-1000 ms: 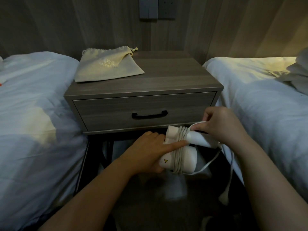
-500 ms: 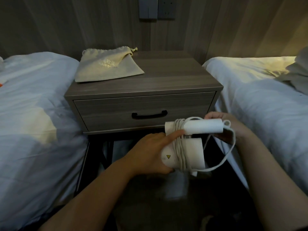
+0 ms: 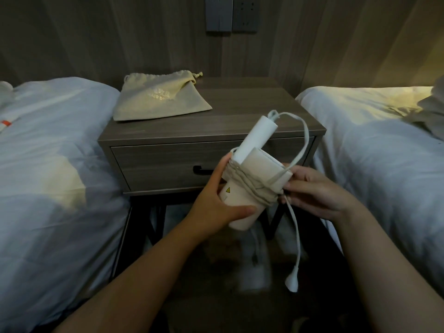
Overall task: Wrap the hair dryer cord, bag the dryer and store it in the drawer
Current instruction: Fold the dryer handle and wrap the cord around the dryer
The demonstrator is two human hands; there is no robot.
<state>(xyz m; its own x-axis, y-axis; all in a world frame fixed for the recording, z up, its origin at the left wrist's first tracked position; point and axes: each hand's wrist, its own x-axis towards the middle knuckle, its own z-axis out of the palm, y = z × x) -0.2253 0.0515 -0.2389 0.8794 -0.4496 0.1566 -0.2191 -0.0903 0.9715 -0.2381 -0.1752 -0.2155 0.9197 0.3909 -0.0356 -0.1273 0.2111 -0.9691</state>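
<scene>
Out front of the drawer (image 3: 156, 164), left hand (image 3: 216, 203) grips the hair dryer (image 3: 242, 188), right hand (image 3: 314, 188) pinches the cord (image 3: 296, 236) — wrapping step, plug (image 3: 292, 283) dangling. Next — wind that tail, then grab the bag (image 3: 158, 97).

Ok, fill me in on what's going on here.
A person is winding the cord around a white hair dryer. The left hand grips the dryer's body; the right hand pinches the cord beside it. Several turns are on, and the plug end hangs loose. The cloth bag lies on the nightstand, whose drawer is shut.
</scene>
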